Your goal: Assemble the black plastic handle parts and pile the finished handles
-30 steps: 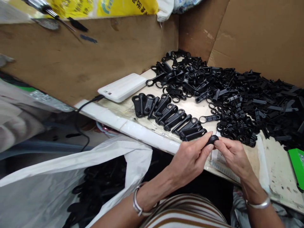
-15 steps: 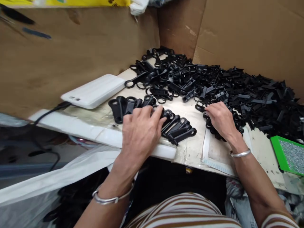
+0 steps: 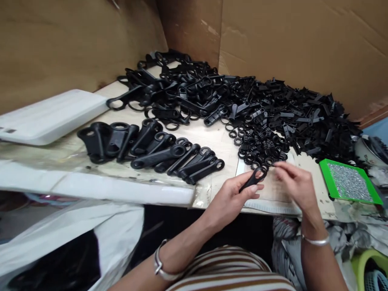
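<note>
My left hand grips a black plastic handle, its ring-shaped end pointing up and away from me. Just to the right of that ring end is my right hand, thumb and finger pinched together; anything between them is too small or blurred to make out. Small black rings lie heaped right beyond both hands. To the left, a row of similar black handles lies side by side on the table.
Behind is a big pile of black handles, joined on the right by flat black pieces. A green tray of small silvery parts sits at right, and a white flat device at left. Cardboard walls enclose the back.
My left hand has left the row and moved right, now with a handle in it. My right hand has drawn back from the rings toward that handle. The view has swung right.
</note>
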Motion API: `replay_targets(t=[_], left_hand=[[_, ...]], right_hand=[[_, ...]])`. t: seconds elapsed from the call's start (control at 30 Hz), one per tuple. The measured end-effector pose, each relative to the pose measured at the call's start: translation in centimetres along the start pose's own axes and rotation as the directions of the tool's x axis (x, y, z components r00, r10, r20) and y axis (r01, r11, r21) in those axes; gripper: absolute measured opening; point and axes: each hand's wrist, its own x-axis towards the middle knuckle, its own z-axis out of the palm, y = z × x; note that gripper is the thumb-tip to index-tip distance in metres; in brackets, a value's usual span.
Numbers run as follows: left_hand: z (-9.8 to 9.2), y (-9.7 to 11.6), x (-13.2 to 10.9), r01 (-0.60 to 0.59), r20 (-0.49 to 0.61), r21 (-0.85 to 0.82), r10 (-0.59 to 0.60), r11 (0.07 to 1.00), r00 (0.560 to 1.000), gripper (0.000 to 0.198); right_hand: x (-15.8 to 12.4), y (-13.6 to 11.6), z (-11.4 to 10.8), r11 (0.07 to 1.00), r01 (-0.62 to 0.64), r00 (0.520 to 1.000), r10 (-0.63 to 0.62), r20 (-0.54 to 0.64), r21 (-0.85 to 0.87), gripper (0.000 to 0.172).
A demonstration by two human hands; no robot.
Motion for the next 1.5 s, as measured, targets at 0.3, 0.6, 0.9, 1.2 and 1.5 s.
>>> replay_targets(t=[0.3,0.6,0.9,1.2,1.5], left_hand=[[0.4,-0.1,-0.2,0.153,0.0,-0.161,-0.155,0.975,0.988,0.049],[-0.2,-0.7,-0.1,0.173,-0.029,-0.291,-0.189,0.941,0.982,0.048],[0.2,-1.1,-0.3,0.163,-0.02,-0.278,-0.175,0.947,0.984,0.049],[0.0,-1.1,-0.4,0.091,0.001,-0.282,-0.095,0.955,0.996,0.064],[0.0,-0.7,-0.5,-0.027,0.013,-0.174,0.03,0.984,0.999,0.059]], right_hand=[[5.4,5.5,-1.2,0.886,0.209,0.976,-0.212,0.038,-0.414,0.024],[-1.5,3.9,-0.7,0.981,0.152,0.988,-0.153,-0.002,-0.118,0.017],[-1.9,3.6,-1.3,0.86,0.337,0.924,-0.225,0.31,-0.384,0.023],[-1.9,-0.2,-0.3,0.966,0.254,0.957,-0.243,0.159,-0.048,0.023],[-1.6,-1.7,3.7,0.936,0.345,0.931,-0.351,-0.097,-0.074,0.019]])
